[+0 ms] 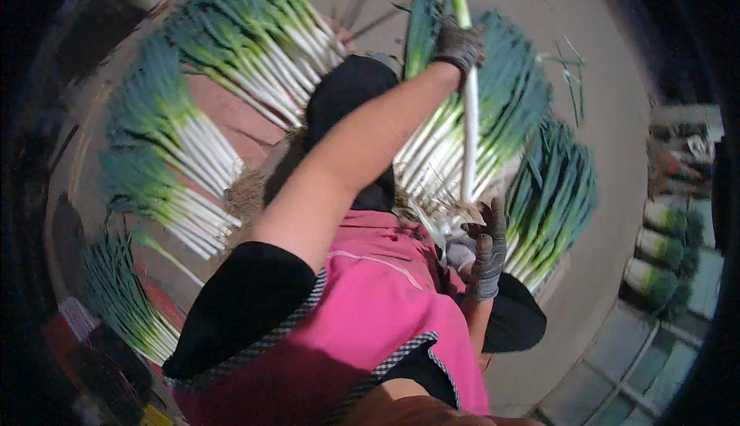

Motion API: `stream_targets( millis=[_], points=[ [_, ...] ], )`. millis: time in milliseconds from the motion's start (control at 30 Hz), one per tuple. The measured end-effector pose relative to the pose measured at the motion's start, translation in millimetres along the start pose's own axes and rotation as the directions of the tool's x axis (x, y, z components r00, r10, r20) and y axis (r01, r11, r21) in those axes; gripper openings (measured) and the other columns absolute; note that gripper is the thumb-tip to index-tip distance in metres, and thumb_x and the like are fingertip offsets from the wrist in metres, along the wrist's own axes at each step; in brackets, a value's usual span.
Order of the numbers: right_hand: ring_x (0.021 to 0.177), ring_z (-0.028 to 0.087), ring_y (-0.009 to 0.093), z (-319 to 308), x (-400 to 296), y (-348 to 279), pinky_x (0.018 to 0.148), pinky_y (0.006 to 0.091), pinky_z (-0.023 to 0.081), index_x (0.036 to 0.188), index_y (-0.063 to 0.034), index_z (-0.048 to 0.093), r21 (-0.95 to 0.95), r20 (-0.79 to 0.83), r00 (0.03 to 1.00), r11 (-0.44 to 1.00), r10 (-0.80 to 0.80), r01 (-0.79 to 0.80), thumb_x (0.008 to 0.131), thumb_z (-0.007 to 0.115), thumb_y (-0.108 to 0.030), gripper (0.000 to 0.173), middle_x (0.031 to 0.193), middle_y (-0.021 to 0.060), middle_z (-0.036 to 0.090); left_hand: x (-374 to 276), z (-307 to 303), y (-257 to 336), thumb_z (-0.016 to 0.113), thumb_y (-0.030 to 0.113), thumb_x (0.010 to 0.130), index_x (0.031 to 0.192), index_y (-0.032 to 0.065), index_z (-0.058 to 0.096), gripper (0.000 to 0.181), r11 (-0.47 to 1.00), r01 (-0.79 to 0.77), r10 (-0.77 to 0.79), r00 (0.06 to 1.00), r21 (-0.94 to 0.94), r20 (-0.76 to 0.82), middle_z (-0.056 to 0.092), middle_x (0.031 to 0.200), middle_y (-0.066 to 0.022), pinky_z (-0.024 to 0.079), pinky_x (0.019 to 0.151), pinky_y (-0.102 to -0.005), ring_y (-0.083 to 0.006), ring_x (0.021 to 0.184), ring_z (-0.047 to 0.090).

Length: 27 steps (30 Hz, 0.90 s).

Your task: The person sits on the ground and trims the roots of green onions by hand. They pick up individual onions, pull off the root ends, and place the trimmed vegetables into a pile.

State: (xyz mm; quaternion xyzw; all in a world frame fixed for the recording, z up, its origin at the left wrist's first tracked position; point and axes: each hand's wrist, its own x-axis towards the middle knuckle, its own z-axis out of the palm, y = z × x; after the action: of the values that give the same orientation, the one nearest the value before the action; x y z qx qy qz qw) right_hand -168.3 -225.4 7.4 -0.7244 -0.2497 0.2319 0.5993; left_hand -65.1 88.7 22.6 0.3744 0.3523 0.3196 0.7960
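My left hand (459, 44), in a grey work glove, grips a long leek-like green onion (471, 120) by its upper stalk. The onion stands nearly upright in the picture, its white root end down near my right hand. My gloved right hand (488, 252) is just below that end, fingers raised and apart, with nothing clearly held. Whether it touches the loose skin (475, 215) beside it I cannot tell. Behind the held stalk lies a broad heap of green onions (514, 85), roots towards me. Another pile of green onions (555, 195) lies right of my right hand.
On the left, several bundles of green onions (199, 148) lie in an arc, some on reddish-brown sheets (231, 105). Dry root trimmings (247, 192) lie beside them. A single thin onion (173, 261) lies apart. Packed onion bundles (653, 278) stand at the far right. My knees (352, 91) flank the heap.
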Motion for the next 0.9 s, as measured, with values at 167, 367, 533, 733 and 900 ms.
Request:
stream_targets(
  millis=[167,367,533,733,900],
  points=[
    [0.089,0.056,0.020,60,2,-22,0.075,0.0315,0.044,0.118,0.0009,0.044,-0.219,0.137,0.991,0.975,-0.005,0.035,0.071,0.065,-0.030,0.059,0.103,0.0142,0.056,-39,-29,10,0.055,0.009,0.077,0.089,0.0071,0.040,0.019,0.846,0.252,-0.162,0.961,-0.469,0.226,0.048,0.061,-0.0068,0.039,0.031,-0.0314,-0.0174,0.037,0.046],
    [0.074,0.051,0.014,77,-12,-13,0.067,0.0262,0.043,0.119,0.0005,0.044,-0.348,0.308,0.945,0.911,-0.114,0.223,0.069,0.064,-0.015,0.056,0.093,0.0080,0.058,-117,-74,26,0.058,0.016,0.075,0.088,0.0081,0.034,0.029,0.995,-0.002,0.013,0.994,-0.095,0.108,0.043,0.060,-0.0026,0.036,0.031,-0.0239,-0.0099,0.037,0.043],
    [0.072,0.053,0.013,79,-9,-19,0.065,0.0266,0.044,0.122,-0.0002,0.042,-0.337,0.331,0.935,0.909,-0.129,0.245,0.075,0.061,-0.017,0.054,0.086,0.0066,0.058,-124,-122,84,0.059,0.012,0.071,0.089,0.0064,0.037,0.029,0.937,-0.217,0.244,0.967,-0.275,0.067,0.046,0.064,-0.0040,0.039,0.032,-0.0218,-0.0098,0.037,0.045],
    [0.069,0.051,0.009,50,-7,-10,0.059,0.0221,0.043,0.120,-0.0029,0.045,-0.330,0.285,0.954,0.944,0.092,0.007,0.079,0.053,-0.006,0.042,0.081,0.0041,0.058,-78,-250,140,0.062,0.012,0.072,0.090,0.0043,0.048,0.023,0.828,-0.522,0.499,0.853,-0.203,-0.154,0.053,0.069,-0.0063,0.045,0.037,-0.0266,-0.0144,0.042,0.052],
    [0.070,0.050,0.009,49,-19,6,0.061,0.0219,0.042,0.118,-0.0023,0.047,-0.309,0.277,0.913,0.927,0.300,-0.210,0.080,0.054,-0.004,0.039,0.082,0.0036,0.058,-84,-415,175,0.059,0.025,0.079,0.091,0.0024,0.051,0.027,0.890,-0.359,0.447,0.806,0.281,-0.387,0.056,0.072,-0.0068,0.046,0.043,-0.0273,-0.0133,0.050,0.054]
  ],
)
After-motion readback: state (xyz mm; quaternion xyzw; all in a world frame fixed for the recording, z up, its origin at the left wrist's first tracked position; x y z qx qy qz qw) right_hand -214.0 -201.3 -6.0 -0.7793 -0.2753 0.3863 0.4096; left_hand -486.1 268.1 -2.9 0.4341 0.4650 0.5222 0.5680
